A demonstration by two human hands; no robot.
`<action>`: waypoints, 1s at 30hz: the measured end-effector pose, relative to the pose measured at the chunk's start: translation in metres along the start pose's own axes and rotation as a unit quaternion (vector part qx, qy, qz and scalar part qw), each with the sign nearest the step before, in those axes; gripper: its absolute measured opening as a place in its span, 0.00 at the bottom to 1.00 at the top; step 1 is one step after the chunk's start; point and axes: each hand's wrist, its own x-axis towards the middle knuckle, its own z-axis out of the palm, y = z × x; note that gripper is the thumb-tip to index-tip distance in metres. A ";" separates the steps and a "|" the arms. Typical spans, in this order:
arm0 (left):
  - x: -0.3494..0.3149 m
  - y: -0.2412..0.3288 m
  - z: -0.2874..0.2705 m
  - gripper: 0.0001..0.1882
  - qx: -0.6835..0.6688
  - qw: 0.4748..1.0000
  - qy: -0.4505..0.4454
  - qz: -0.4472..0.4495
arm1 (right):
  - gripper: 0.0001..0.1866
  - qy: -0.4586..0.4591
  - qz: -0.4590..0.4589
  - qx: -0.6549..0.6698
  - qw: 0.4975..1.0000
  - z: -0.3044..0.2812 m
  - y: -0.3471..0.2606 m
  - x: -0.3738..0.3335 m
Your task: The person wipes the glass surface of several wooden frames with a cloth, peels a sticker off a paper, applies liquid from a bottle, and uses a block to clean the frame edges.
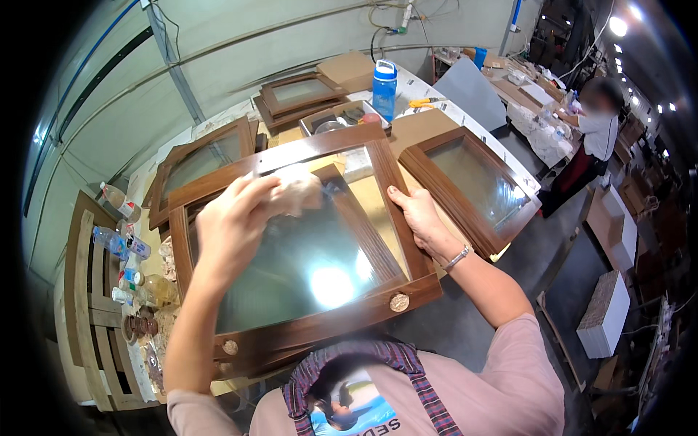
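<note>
A brown wooden frame with a glass pane (283,254) is tilted up in front of me. My left hand (231,218) is closed on a crumpled whitish cloth (297,190) at the upper part of the pane, slightly blurred. My right hand (423,219) grips the right side rail of the wooden frame (320,318), thumb on the front and the other fingers largely hidden. Round light-coloured pieces (399,302) sit at the frame's two near corners. Beneath it, more brown frame wood partly shows.
Another glazed frame (472,182) lies to the right, with more frames (302,91) at the back and left (203,156). A blue bottle (384,94) stands by a box of small items (342,116). Several bottles (120,203) line the left edge. A person (596,131) works far right.
</note>
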 end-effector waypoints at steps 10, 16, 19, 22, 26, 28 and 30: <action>0.019 0.036 0.155 0.16 0.035 0.970 -0.202 0.128 | 0.19 0.000 0.111 -0.134 0.985 0.003 0.058 0.019; 0.034 0.000 0.181 0.11 0.021 0.983 -0.121 0.134 | 0.25 -0.033 0.124 -0.292 0.948 0.011 0.028 0.009; 0.043 0.000 0.189 0.12 -0.019 0.981 -0.141 0.133 | 0.24 -0.011 0.105 -0.272 0.956 0.010 0.037 0.010; 0.037 0.003 0.184 0.14 -0.015 0.975 -0.150 0.166 | 0.23 -0.008 0.089 -0.296 0.951 0.005 0.038 0.010; 0.050 -0.013 0.188 0.14 0.014 0.981 -0.143 0.131 | 0.22 -0.014 0.099 -0.284 0.954 0.011 0.030 0.007; 0.045 -0.007 0.190 0.14 0.014 0.976 -0.183 0.121 | 0.22 -0.020 0.123 -0.290 0.949 0.012 0.025 0.007; 0.045 -0.003 0.183 0.14 -0.031 0.968 -0.213 0.129 | 0.22 -0.011 0.100 -0.290 0.952 0.009 0.034 0.008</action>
